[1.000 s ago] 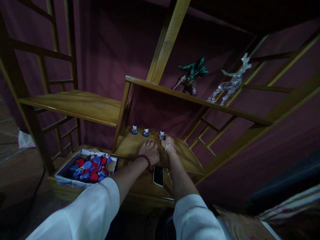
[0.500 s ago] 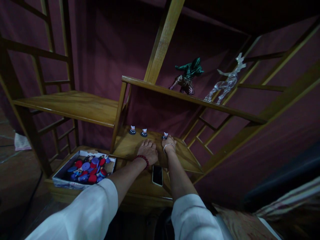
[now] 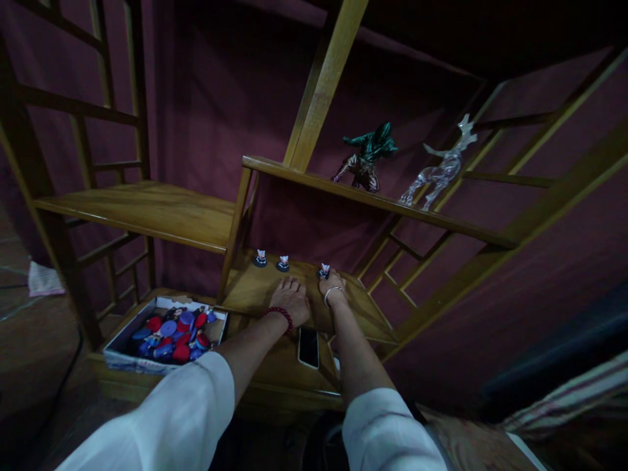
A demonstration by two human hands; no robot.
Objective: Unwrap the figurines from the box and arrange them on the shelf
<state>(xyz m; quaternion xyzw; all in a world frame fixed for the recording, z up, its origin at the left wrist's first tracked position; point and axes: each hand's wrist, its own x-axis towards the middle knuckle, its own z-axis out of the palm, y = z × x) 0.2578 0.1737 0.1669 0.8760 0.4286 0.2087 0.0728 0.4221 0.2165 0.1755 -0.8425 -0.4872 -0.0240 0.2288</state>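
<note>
On the low wooden shelf (image 3: 245, 291) stand three small white-and-black figurines on dark round bases. The left figurine (image 3: 260, 257) and the middle figurine (image 3: 283, 263) are close together, with a wider gap before the right figurine (image 3: 324, 269). My right hand (image 3: 333, 282), wearing a silver bangle, has its fingers closed at the right figurine's base; the fingertips are partly hidden. Palm down on the shelf's front part lies my left hand (image 3: 290, 299), with a red bead bracelet, fingers stretched out and holding nothing.
A shallow box (image 3: 115, 360) of red and blue round-based figurines sits at the lower left. Below my hands lies a phone (image 3: 309, 347). On the shelf above stand a green hooded figure (image 3: 370, 154) and a clear deer figurine (image 3: 441, 167).
The view has shifted slightly. My right hand sits a little lower beside the right figurine, which shows more fully. My left hand has stayed flat on the shelf.
</note>
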